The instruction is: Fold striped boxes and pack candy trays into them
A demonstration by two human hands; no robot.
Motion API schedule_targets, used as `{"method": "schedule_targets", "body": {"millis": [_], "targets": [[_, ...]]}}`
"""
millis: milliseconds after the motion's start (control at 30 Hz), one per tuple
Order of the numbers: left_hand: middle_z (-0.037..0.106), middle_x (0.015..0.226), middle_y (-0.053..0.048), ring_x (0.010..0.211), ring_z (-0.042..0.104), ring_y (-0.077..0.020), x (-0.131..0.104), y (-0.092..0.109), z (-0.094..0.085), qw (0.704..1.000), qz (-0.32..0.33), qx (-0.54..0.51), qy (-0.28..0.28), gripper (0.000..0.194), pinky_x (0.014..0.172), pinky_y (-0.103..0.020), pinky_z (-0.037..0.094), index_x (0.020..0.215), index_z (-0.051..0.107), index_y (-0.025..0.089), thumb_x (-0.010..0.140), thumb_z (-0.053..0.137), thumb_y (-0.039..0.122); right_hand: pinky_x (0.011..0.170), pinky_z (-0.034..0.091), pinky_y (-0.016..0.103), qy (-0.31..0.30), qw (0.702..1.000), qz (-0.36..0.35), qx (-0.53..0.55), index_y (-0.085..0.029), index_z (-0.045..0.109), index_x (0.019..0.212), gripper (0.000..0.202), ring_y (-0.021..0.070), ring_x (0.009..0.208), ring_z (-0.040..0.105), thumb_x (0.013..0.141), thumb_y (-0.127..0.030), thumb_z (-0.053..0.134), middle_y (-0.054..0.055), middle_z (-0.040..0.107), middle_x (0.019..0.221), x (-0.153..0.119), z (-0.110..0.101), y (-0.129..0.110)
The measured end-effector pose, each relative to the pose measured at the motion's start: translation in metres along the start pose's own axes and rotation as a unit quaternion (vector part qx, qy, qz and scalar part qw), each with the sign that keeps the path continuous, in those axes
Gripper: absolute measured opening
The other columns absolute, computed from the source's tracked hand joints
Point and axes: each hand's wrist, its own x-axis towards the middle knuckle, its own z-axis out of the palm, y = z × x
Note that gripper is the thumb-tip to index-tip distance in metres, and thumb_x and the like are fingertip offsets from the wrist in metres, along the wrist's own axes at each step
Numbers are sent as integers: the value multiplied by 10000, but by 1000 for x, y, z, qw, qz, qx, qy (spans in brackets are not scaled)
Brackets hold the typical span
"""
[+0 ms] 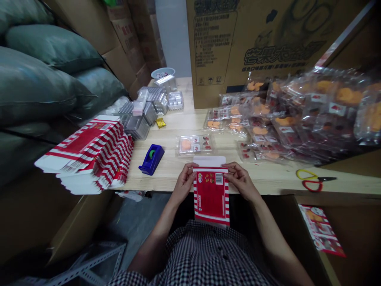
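Note:
A red and white striped carton (210,196) lies between my hands at the table's front edge, its white end flap (209,161) pointing away from me. My left hand (185,182) pinches the carton's upper left corner. At the upper right corner, my right hand (240,180) grips it with thumb and fingers. Just beyond the flap sits a clear plastic pack (195,144) with an orange piece and small dark red ones. A blue tape dispenser (151,159) stands to the left of my left hand.
Flat striped cartons (89,153) are stacked at the left, with clear trays (137,126) behind. Filled clear packs (297,115) heap up at the right, near scissors (317,179). A large cardboard box (217,51) stands behind. An open box (354,226) is at the lower right.

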Motion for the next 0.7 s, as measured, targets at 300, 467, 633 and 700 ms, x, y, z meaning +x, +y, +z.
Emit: {"method": "schedule_targets", "body": {"millis": [300,467,633,700], "targets": [[648,1016,-57,933,604,-189,-17,-22,-14,992,10,111,65,207,823,-260,445,855,671,179,870,651,384,715,544,274,-22,996,80,15,-240,642,915,273,161,821,676,762,-405,797,-6,729,921,-17,8,30],[651,1061,-82,1048,602,-222,-22,-24,-24,986,23,148,69,206,847,-275,458,807,720,175,868,652,360,768,549,311,34,997,75,8,-221,732,895,262,186,841,688,740,-417,810,30,753,941,-20,7,47],[714,896,-60,783,628,-182,-5,-35,-33,989,-20,121,81,213,706,-271,478,853,770,173,822,703,372,785,552,341,94,994,48,4,-225,769,826,257,187,761,696,656,-390,866,22,771,831,3,8,64],[733,897,-64,803,643,-191,8,-40,-35,989,-20,101,106,210,729,-283,489,861,778,172,795,730,366,780,556,349,104,994,39,5,-229,768,826,250,187,752,696,657,-388,864,20,772,820,16,8,67]]}}
